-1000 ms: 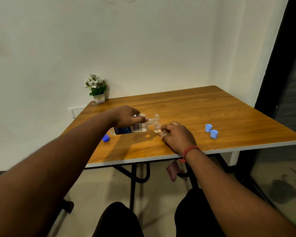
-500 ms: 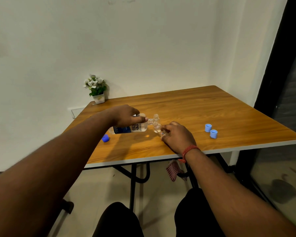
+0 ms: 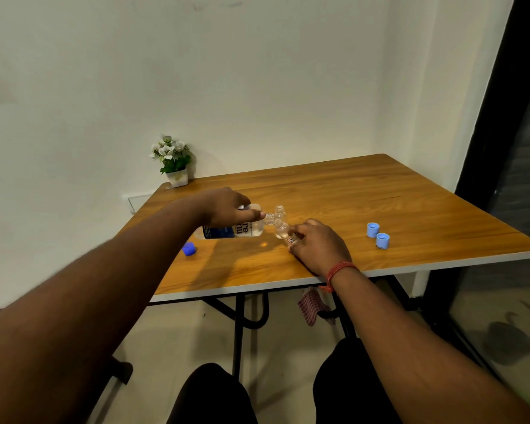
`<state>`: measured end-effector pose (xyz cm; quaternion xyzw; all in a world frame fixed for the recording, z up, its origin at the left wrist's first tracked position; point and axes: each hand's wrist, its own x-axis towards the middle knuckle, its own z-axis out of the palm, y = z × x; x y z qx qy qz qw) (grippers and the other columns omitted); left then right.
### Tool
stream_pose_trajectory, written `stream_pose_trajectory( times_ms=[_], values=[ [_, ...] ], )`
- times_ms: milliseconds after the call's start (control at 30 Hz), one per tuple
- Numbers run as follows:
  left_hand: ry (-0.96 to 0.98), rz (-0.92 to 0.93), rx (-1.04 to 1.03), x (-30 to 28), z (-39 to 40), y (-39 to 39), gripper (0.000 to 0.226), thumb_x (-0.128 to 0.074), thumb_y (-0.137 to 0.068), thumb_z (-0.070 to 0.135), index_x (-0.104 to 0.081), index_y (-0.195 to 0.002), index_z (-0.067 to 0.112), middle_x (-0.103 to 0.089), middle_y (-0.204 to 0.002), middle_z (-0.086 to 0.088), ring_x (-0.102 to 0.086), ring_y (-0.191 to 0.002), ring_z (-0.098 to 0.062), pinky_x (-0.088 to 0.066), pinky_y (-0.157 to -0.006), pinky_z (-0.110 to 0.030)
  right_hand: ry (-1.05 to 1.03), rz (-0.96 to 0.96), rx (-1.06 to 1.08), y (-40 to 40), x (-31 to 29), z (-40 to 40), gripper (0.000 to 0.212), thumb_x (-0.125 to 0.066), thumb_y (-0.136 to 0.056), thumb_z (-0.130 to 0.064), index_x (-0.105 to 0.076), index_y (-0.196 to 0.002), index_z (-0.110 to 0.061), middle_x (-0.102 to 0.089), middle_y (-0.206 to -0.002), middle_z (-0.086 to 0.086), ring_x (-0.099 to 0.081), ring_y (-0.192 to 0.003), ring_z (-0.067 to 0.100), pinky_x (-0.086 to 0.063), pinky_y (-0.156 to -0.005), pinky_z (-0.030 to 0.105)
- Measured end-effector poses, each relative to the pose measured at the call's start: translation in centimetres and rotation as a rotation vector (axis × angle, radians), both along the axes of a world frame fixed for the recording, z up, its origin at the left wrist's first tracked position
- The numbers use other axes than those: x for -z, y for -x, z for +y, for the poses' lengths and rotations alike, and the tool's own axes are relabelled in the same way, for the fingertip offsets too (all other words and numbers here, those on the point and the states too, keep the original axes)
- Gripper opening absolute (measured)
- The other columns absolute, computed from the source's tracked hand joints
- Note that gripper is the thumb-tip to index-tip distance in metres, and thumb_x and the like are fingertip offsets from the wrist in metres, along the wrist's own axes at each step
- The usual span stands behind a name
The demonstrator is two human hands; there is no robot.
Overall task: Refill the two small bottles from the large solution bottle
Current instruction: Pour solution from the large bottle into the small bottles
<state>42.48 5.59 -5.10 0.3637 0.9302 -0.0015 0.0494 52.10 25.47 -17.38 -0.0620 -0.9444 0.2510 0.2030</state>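
My left hand (image 3: 227, 209) grips the large clear solution bottle (image 3: 233, 231), which has a blue and white label. The bottle lies almost horizontal above the table, its open neck pointing right. My right hand (image 3: 315, 244) holds a small clear bottle (image 3: 283, 231) tilted toward that neck, mouth to mouth. A second small clear bottle (image 3: 279, 210) stands uncapped just behind them on the wooden table (image 3: 380, 194).
A dark blue cap (image 3: 189, 249) lies on the table left of the large bottle. Two light blue caps (image 3: 377, 235) sit near the right front edge. A small potted plant (image 3: 172, 160) stands at the back left corner by the wall.
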Motion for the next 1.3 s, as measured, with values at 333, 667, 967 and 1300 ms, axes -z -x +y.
stream_pose_trajectory(
  times_ms=[333, 667, 967, 1300],
  values=[
    [0.019, 0.012, 0.003, -0.22, 0.12, -0.07, 0.06, -0.038, -0.094, 0.068, -0.063, -0.115, 0.018, -0.068, -0.1, -0.005, -0.061, -0.086, -0.015, -0.046, -0.071, -0.03, 0.012, 0.0, 0.002, -0.05, -0.05, -0.02, 0.04, -0.066, -0.086, -0.037, -0.062, -0.126, -0.037, -0.058, -0.112, -0.012, -0.059, -0.097, 0.014, -0.052, -0.079, 0.032],
    [0.062, 0.063, 0.023, -0.49, 0.31, -0.04, 0.052, -0.037, -0.094, 0.069, -0.059, -0.099, 0.022, -0.059, -0.082, 0.003, -0.056, -0.078, -0.011, -0.042, -0.068, -0.031, 0.016, 0.007, -0.002, 0.04, 0.02, -0.03, 0.04, -0.065, -0.086, -0.037, -0.063, -0.125, -0.036, -0.058, -0.109, -0.011, -0.058, -0.095, 0.015, -0.052, -0.077, 0.032],
    [0.065, 0.075, 0.022, -0.49, 0.39, 0.19, 0.053, -0.038, -0.092, 0.072, -0.06, -0.099, 0.024, -0.06, -0.083, 0.004, -0.057, -0.078, -0.011, -0.043, -0.068, -0.03, 0.009, 0.007, -0.001, 0.03, 0.04, 0.0, 0.038, -0.064, -0.086, -0.038, -0.064, -0.124, -0.036, -0.058, -0.107, -0.011, -0.058, -0.093, 0.015, -0.052, -0.075, 0.033],
    [0.065, 0.077, 0.022, -0.43, 0.34, 0.41, 0.051, -0.038, -0.092, 0.072, -0.058, -0.096, 0.026, -0.058, -0.08, 0.007, -0.057, -0.078, -0.011, -0.042, -0.068, -0.031, 0.011, -0.004, 0.005, 0.03, 0.04, -0.01, 0.041, -0.066, -0.084, -0.037, -0.062, -0.125, -0.037, -0.058, -0.111, -0.012, -0.058, -0.096, 0.014, -0.051, -0.078, 0.032]
  ],
)
